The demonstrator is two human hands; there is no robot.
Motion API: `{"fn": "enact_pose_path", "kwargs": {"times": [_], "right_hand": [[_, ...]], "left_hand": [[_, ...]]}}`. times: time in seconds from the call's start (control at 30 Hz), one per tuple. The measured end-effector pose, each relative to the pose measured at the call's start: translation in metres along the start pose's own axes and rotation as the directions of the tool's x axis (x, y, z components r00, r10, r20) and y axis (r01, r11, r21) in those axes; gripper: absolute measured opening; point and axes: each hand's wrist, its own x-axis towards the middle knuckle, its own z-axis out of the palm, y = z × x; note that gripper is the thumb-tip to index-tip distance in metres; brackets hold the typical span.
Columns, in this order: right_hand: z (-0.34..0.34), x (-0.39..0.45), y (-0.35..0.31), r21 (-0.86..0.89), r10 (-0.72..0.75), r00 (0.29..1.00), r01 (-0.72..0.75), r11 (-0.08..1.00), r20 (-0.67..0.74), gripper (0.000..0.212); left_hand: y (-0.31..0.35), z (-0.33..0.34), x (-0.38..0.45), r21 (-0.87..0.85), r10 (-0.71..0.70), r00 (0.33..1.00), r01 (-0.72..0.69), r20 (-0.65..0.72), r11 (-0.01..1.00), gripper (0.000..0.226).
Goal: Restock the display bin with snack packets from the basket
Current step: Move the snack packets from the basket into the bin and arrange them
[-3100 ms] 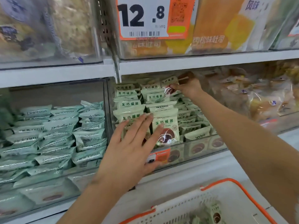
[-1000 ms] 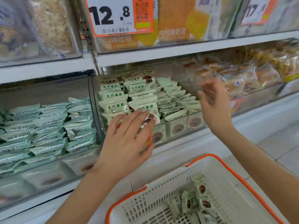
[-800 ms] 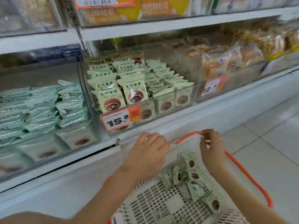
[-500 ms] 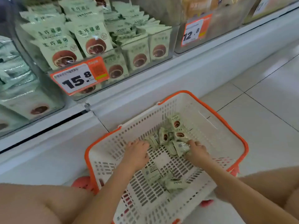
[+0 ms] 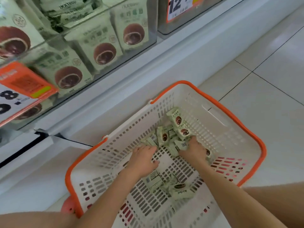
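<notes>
A white basket with an orange rim (image 5: 230, 112) stands on the floor below the shelf. Several pale green snack packets (image 5: 178, 120) with a brown ball picture lie heaped at its far side, and a few more packets (image 5: 181, 192) lie near its front. Both hands are inside the basket. My right hand (image 5: 193, 149) is curled over packets at the heap's right edge. My left hand (image 5: 143, 159) lies palm down with its fingertips at the heap's left edge; its grip is hidden. The clear display bin (image 5: 153, 22), top left, holds upright packets of the same kind.
An orange and white price tag (image 5: 19, 89) hangs on the bin's front, and another tag (image 5: 181, 7) on the neighbouring bin. The white shelf base (image 5: 115, 96) runs behind the basket. Pale floor tiles (image 5: 263, 63) lie to the right. My knees show at both bottom corners.
Both hands came down from the display bin into the basket. Over the last half second they closed in on the heap of packets, and the view dropped closer.
</notes>
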Motion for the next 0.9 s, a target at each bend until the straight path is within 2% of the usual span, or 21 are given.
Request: {"fn": "enact_pose_path", "kwargs": {"times": [0.07, 0.13, 0.2, 0.23, 0.27, 0.33, 0.43, 0.53, 0.63, 0.8, 0.9], "right_hand": [[-0.012, -0.009, 0.001, 0.244, -0.024, 0.999, 0.012, 0.970, 0.047, 0.064], [-0.026, -0.019, -0.001, 0.485, -0.032, 0.993, -0.026, 0.874, 0.112, 0.057], [-0.043, -0.028, -0.008, 0.738, -0.034, 0.965, -0.177, 0.651, 0.261, 0.057], [-0.051, -0.032, -0.011, 0.809, -0.079, 0.936, -0.252, 0.532, 0.344, 0.053], [-0.060, -0.036, -0.016, 0.835, -0.147, 0.906, -0.292, 0.467, 0.398, 0.048], [-0.078, -0.048, -0.024, 0.823, -0.278, 0.852, -0.264, 0.504, 0.443, 0.043], [-0.102, -0.071, -0.040, 0.795, -0.427, 0.801, -0.096, 0.599, 0.419, 0.033], [-0.120, -0.094, -0.050, 0.694, -0.480, 0.841, 0.191, 0.695, 0.250, 0.043], [-0.137, -0.121, -0.060, 0.533, -0.489, 0.867, 0.370, 0.761, 0.096, 0.052], [-0.156, -0.168, -0.084, 0.349, -0.661, 0.751, 0.620, 0.703, -0.003, 0.045], [-0.173, -0.189, -0.102, 0.310, -0.714, 0.697, 0.692, 0.652, -0.056, 0.037]], "left_hand": [[0.003, -0.006, 0.002, -0.027, 0.024, 1.000, -0.025, -0.004, 0.999, 0.047], [0.011, -0.015, 0.001, -0.042, 0.063, 0.998, -0.063, -0.006, 0.997, 0.058], [0.025, -0.025, -0.001, -0.072, 0.082, 0.997, -0.082, -0.005, 0.994, 0.078], [0.032, -0.030, -0.001, -0.086, 0.081, 0.997, -0.082, -0.012, 0.993, 0.089], [0.038, -0.035, -0.001, -0.095, 0.085, 0.996, -0.087, -0.024, 0.992, 0.099], [0.049, -0.050, -0.003, -0.109, 0.110, 0.991, -0.118, -0.076, 0.987, 0.114], [0.057, -0.077, -0.013, -0.073, 0.161, 0.977, -0.172, -0.137, 0.982, 0.122], [0.054, -0.101, -0.033, -0.011, 0.241, 0.951, -0.248, -0.193, 0.969, 0.123], [0.050, -0.120, -0.060, 0.101, 0.257, 0.932, -0.238, -0.256, 0.966, 0.123], [0.050, -0.148, -0.105, 0.184, 0.268, 0.906, -0.217, -0.327, 0.959, 0.111], [0.050, -0.167, -0.122, 0.236, 0.299, 0.873, -0.220, -0.386, 0.947, 0.097]]}}
